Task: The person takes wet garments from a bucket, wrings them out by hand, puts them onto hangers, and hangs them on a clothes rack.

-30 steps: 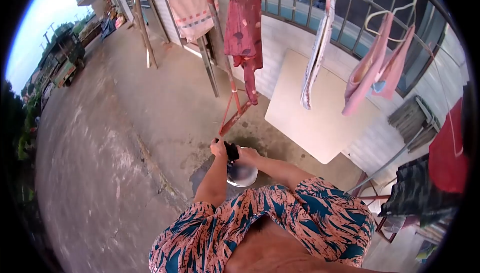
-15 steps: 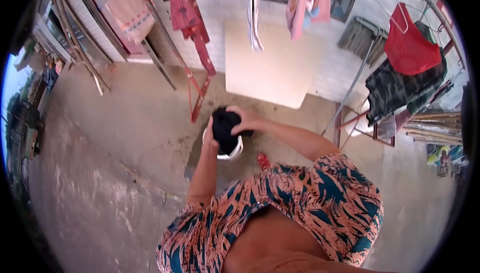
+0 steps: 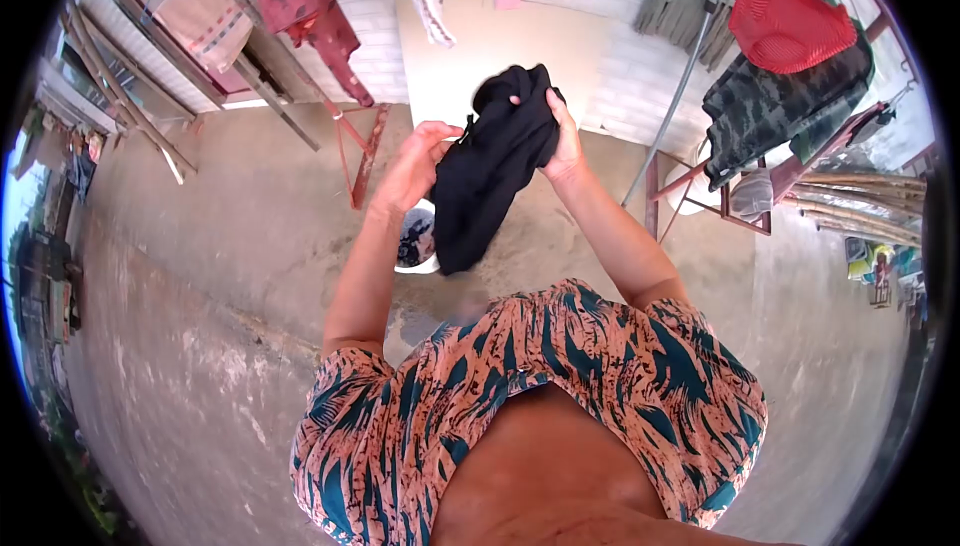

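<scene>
A black garment [image 3: 490,171] hangs bunched in front of me, its lower end dangling beside a white bucket [image 3: 428,265]. My right hand [image 3: 563,141] is closed around the garment's upper right edge. At its left edge, my left hand [image 3: 412,168] has curled fingers pinching the cloth near a thin dark strip. Which part of the garment this is, I cannot tell. Dark wet-looking cloth [image 3: 415,238] lies inside the bucket, partly hidden behind the hanging garment.
Overhead hang a dark red patterned garment [image 3: 300,1], a pink towel [image 3: 205,21], a red hanger-held top [image 3: 790,21] and camouflage clothing [image 3: 775,106]. A mop [image 3: 685,11] leans by the wall near a pale board [image 3: 430,66]. Poles [image 3: 125,91] stand at left.
Both hands have lifted the black garment up and forward out of the bucket, and it now hangs loose. The dark cloth in the bucket has come into view. My view has shifted.
</scene>
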`<state>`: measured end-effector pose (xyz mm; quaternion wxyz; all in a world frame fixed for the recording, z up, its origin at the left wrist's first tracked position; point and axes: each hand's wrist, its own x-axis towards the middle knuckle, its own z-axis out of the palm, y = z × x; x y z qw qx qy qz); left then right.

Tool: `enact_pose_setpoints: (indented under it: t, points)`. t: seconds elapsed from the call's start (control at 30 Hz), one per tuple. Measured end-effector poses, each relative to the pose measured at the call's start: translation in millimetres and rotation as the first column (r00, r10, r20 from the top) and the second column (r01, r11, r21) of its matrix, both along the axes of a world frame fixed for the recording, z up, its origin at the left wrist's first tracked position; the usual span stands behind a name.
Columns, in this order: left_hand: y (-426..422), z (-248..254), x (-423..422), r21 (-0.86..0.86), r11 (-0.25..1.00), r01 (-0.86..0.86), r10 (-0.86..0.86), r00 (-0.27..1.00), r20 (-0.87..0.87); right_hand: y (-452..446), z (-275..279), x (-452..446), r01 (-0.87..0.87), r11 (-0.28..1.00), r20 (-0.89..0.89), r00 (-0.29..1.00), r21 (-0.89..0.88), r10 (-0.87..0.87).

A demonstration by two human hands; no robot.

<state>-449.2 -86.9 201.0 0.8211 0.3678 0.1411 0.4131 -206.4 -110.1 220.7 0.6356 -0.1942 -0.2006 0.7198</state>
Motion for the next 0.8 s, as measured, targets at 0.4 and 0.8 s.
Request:
enact_pose_setpoints:
  t: [0.4,0.8]
  points:
    - [31.8,130.6,26.4,0.542,0.826,-0.153,0.327,0.914,-0.241,-31.8,56.2,55.1,0.201,0.955,0.492,0.823,0.219,-0.286]
    - [44.8,199.4,91.3,0.216,0.976,-0.022,0.046,0.993,-0.107,-48.8,60.5,62.2,0.029,0.990,0.987,-0.085,-0.138,0.140]
